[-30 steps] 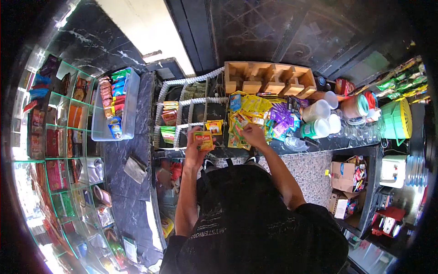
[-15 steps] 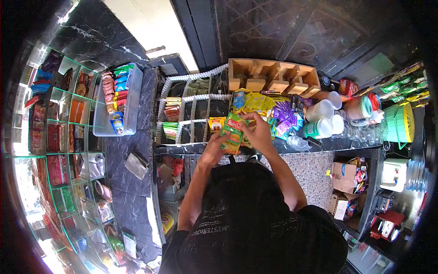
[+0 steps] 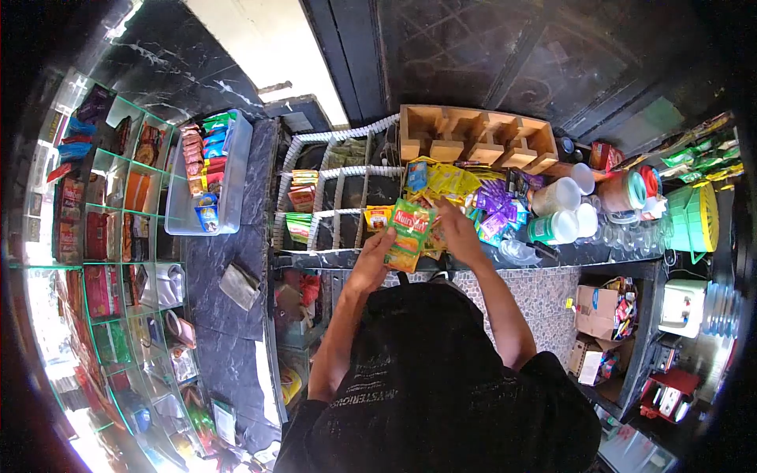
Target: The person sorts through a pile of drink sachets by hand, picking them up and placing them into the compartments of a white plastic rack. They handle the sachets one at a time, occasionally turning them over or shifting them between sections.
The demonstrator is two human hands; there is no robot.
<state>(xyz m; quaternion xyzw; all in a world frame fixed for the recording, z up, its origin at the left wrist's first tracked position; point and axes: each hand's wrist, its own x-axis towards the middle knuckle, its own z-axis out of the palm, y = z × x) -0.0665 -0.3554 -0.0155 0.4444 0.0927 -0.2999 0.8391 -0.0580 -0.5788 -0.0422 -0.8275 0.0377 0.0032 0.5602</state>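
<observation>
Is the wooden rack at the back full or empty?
Empty, as far as shows: the wooden rack shows only bare wood in its compartments; the loose sachets lie heaped in front of it.

Bright daylight is streaming in from above-left of the wooden rack point(image 3: 473, 138), glare is whitening the glass shelves point(image 3: 118, 229) far to its left, and fisheye distortion is curving everything around it while black vignetting is swallowing the corners.

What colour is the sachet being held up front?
Green sachet with a red logo patch; seen in the head view.
</observation>
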